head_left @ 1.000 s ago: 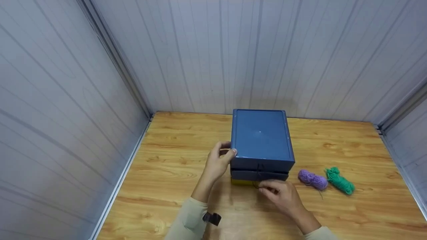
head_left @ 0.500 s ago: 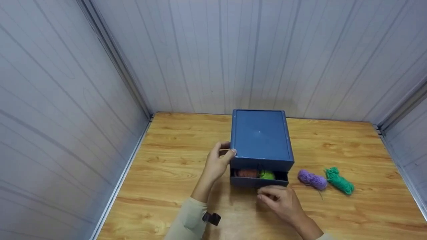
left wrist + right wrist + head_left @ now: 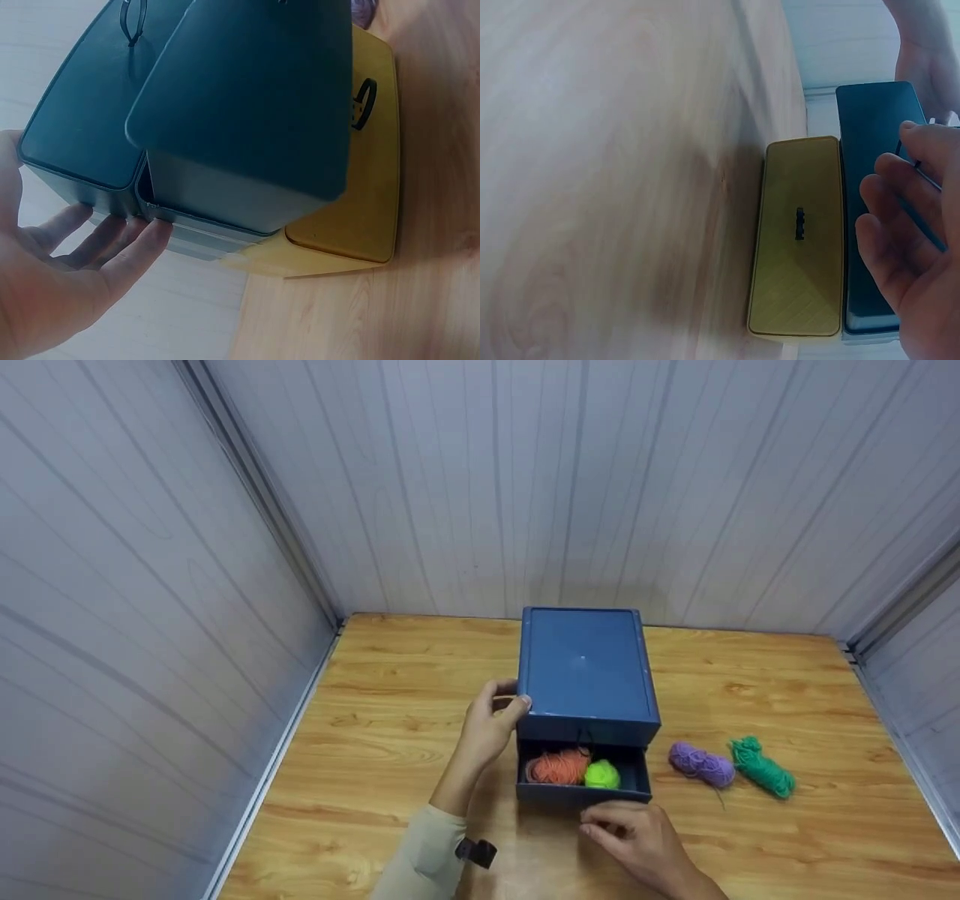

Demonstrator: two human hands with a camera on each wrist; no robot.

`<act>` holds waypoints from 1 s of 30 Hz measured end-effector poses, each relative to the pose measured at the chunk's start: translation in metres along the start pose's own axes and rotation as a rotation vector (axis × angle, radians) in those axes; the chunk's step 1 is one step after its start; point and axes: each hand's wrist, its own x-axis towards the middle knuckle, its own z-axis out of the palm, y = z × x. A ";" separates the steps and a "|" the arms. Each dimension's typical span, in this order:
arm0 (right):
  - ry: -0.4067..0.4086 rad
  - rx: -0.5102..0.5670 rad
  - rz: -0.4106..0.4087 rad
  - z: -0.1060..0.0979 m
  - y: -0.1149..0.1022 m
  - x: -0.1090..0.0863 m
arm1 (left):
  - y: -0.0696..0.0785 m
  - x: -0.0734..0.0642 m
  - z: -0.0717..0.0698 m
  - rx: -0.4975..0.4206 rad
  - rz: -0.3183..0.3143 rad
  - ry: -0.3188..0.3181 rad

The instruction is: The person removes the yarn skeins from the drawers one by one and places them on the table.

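Pulled-out drawer shows two yarn bundles; both hands at the box

Right of centre in the head view, a blue drawer box (image 3: 585, 667) stands on the wood-look tabletop (image 3: 397, 720). Its open drawer (image 3: 551, 793) juts toward the lower edge of the frame, with an orange yarn bundle (image 3: 561, 767) on the left and a lime yarn ball (image 3: 602, 774) just beside it. How much of each lies out of sight under the box top cannot be told.

The left hand (image 3: 487, 724) has its grip clamped on the box's front left corner, thumb on top and fingers along the side; in the head view those fingers are partly hidden by the box. The right hand (image 3: 637, 840), at lower centre-right, has its grip closed in a pinch on a dark loop pull (image 3: 917, 163), largely covered by the fingers and cut off at the right edge of the right wrist view.

A yellow drawer (image 3: 799, 277) with a black handle (image 3: 800, 223) sits beneath, concealed in the head view by the open drawer. The upper drawer's pull (image 3: 132, 39) appears at upper left of the left wrist view. To the right of the box in the head view lie a purple yarn bundle (image 3: 702, 763) and a green yarn bundle (image 3: 763, 767); only a purple sliver shows at the left wrist view's top right.
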 end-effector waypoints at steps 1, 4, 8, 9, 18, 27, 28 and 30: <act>-0.008 0.000 0.002 0.000 -0.001 -0.001 | 0.000 0.000 0.000 0.002 0.000 0.000; -0.042 0.002 0.020 -0.002 -0.004 -0.005 | -0.001 0.001 0.000 -0.002 -0.001 0.003; -0.103 0.018 0.051 -0.005 -0.008 -0.010 | -0.001 0.001 0.000 -0.005 0.000 0.004; -0.114 0.022 0.054 -0.005 -0.009 -0.012 | -0.002 0.001 0.000 -0.005 -0.002 0.004; -0.158 0.054 0.058 -0.006 -0.014 -0.021 | -0.003 0.002 -0.001 0.009 0.000 0.000; -0.156 0.030 0.069 -0.005 -0.017 -0.028 | -0.003 0.001 -0.001 0.016 0.003 0.001; -0.163 0.032 0.076 -0.005 -0.018 -0.028 | -0.003 0.001 0.000 0.014 0.003 0.003; -0.178 0.042 0.086 -0.006 -0.019 -0.030 | -0.003 0.002 0.000 0.011 0.001 0.006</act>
